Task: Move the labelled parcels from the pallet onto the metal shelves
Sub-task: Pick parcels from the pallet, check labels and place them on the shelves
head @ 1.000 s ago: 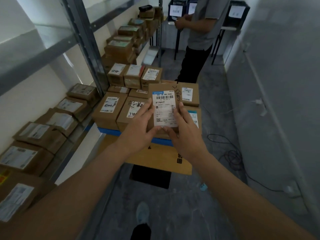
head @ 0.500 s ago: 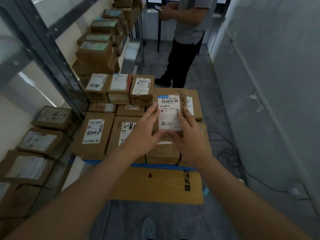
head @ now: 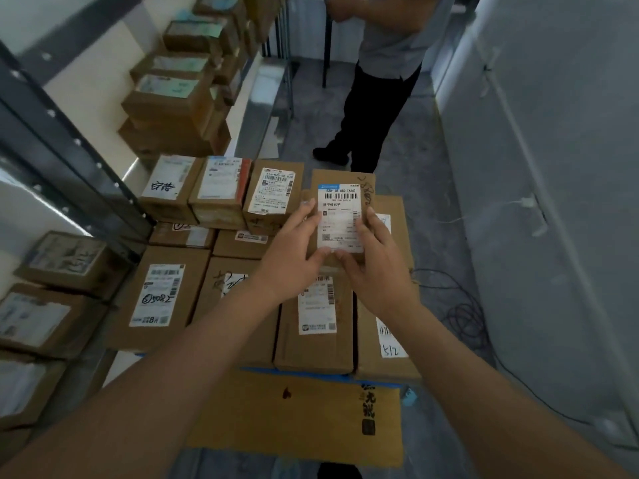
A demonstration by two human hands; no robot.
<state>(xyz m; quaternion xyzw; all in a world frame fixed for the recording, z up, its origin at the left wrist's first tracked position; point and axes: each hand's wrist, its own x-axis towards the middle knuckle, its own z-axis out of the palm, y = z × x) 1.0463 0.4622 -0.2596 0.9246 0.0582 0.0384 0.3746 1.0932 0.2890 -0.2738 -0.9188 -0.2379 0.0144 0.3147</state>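
Cardboard parcel, small and brown with a white shipping label on its upper face, is held between both hands above the pallet stack. Left hand grips its left edge with fingers spread up the side and thumb curled under the near corner. Right hand grips the right edge the same way, thumb at the near bottom edge. The two thumbs nearly meet below the label. Neither hand is free.

Risks noted:
- The hold looks to be on edges and fingertips only; a quick swing toward the shelves could let the parcel slip and fall onto the boxes below or the concrete floor.
- Metal shelf upright stands between the pallet and the shelf bays on the left; a careless sweep could knock the parcel or a knuckle against it.
- Shelved parcels on the lower left tier already lie close together and somewhat tilted; pushing another in could dislodge a neighbour.
- A second person stands just beyond the pallet, and loose cable lies on the floor to the right; stepping back or sideways there risks a trip.

Position: the parcel sits directly ahead of the person, over the far right part of the stack, clear of the shelves and well right of them.
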